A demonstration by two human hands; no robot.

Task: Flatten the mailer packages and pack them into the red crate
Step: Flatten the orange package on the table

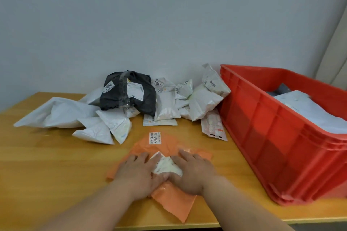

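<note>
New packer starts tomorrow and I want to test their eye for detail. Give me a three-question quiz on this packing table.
1. True or false: both hands press flat on the orange mailer.
2. Which mailer in the pile by the wall is dark? A) the black one with white labels B) a blue one C) a green one
3. Fill in: the red crate stands on the person's ____ side and already holds ____ mailers.

Key: 1 true: the left hand and right hand lie with fingers straight on it. 2 A, the black mailer. 3 right; pale.
</note>
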